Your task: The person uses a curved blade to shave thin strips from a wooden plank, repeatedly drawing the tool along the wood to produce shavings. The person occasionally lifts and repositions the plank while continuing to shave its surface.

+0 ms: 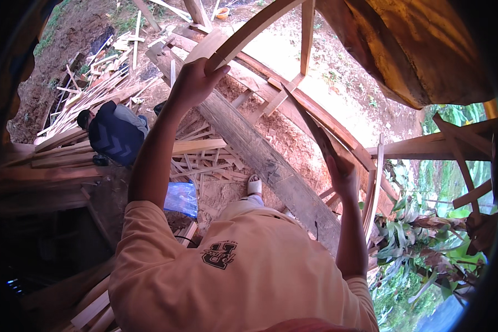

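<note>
My left hand is raised at upper centre, fingers wrapped round the lower end of a long pale wooden board. That board slants up and right, out of the top of the view. My right hand, at right of centre, grips a machete with a long dark blade. Its tip points up and left, towards the wooden beams, apart from the held board. The handle is mostly hidden in my fingers. Below my hands, a thick weathered plank runs diagonally from upper left to lower right.
Another person in dark clothing crouches at left beside a pile of wooden strips. Offcuts and a blue plastic bag lie near my sandalled foot. Rusty metal sheeting overhangs at upper right.
</note>
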Tool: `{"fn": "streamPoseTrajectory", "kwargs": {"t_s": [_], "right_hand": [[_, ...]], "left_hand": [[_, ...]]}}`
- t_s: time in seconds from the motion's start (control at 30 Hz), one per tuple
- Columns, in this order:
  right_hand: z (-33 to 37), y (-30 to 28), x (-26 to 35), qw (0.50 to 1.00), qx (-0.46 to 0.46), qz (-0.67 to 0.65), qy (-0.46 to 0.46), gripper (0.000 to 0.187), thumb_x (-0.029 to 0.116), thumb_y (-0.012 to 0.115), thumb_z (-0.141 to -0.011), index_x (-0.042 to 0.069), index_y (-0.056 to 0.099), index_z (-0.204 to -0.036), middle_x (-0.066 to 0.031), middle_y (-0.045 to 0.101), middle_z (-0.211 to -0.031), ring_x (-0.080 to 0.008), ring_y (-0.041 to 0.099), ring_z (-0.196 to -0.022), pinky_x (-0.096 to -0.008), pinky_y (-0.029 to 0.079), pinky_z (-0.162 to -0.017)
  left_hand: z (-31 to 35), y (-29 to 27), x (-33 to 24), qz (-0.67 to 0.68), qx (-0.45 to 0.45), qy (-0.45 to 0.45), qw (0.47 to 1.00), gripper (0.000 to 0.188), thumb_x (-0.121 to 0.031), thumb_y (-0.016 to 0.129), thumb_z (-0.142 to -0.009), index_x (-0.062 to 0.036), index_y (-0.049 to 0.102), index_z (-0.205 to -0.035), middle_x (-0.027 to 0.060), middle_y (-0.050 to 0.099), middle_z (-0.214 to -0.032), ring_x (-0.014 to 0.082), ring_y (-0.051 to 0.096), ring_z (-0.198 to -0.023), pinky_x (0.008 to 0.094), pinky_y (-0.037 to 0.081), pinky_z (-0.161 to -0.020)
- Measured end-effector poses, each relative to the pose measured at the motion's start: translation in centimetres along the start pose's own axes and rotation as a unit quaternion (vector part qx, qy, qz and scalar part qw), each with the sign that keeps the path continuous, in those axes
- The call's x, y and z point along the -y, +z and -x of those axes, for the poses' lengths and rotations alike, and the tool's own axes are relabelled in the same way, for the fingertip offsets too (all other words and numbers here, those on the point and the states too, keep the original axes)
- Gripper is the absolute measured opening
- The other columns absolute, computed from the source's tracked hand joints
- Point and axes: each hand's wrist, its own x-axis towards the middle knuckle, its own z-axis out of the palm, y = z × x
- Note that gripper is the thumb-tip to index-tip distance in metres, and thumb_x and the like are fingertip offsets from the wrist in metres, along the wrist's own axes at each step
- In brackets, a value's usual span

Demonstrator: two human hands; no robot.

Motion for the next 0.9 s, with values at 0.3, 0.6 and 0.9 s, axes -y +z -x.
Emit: {"fn": "streamPoseTrajectory", "kwargs": {"t_s": [0.3, 0.6, 0.9], "right_hand": [[-20.0, -1.6, -2.0, 0.965, 0.034, 0.261, -0.004, 0.038, 0.037, 0.069, -0.099, 0.001, 0.07, -0.088, -0.0229, 0.064, -0.069, -0.0423, 0.064, -0.063, -0.0487, 0.049, -0.063], [-28.2, 0.4, -1.5, 0.912, 0.023, 0.384, -0.146, 0.036, 0.038, 0.066, -0.1, 0.005, 0.068, -0.086, -0.0215, 0.066, -0.069, -0.042, 0.067, -0.065, -0.0527, 0.052, -0.063], [-32.4, 4.1, -0.8, 0.891, 0.028, 0.421, -0.168, 0.037, 0.039, 0.061, -0.103, 0.005, 0.066, -0.089, -0.0222, 0.07, -0.077, -0.0431, 0.071, -0.074, -0.0556, 0.057, -0.071]], "left_hand": [[-0.2, 0.0, -0.9, 0.018, 0.011, -0.015, 1.0, 0.049, -0.046, 0.076, -0.096, 0.0031, 0.069, -0.093, 0.0185, 0.072, -0.073, 0.0307, 0.075, -0.07, 0.0418, 0.056, -0.066], [-0.9, 2.5, -6.0, -0.014, -0.032, -0.102, 0.994, 0.053, -0.044, 0.076, -0.095, 0.0084, 0.069, -0.096, 0.0264, 0.074, -0.083, 0.041, 0.076, -0.084, 0.0464, 0.058, -0.075], [-3.6, 1.3, -3.2, 0.011, -0.018, -0.097, 0.995, 0.048, -0.038, 0.076, -0.095, 0.0093, 0.068, -0.092, 0.0246, 0.073, -0.077, 0.0355, 0.077, -0.076, 0.045, 0.06, -0.068]]}}
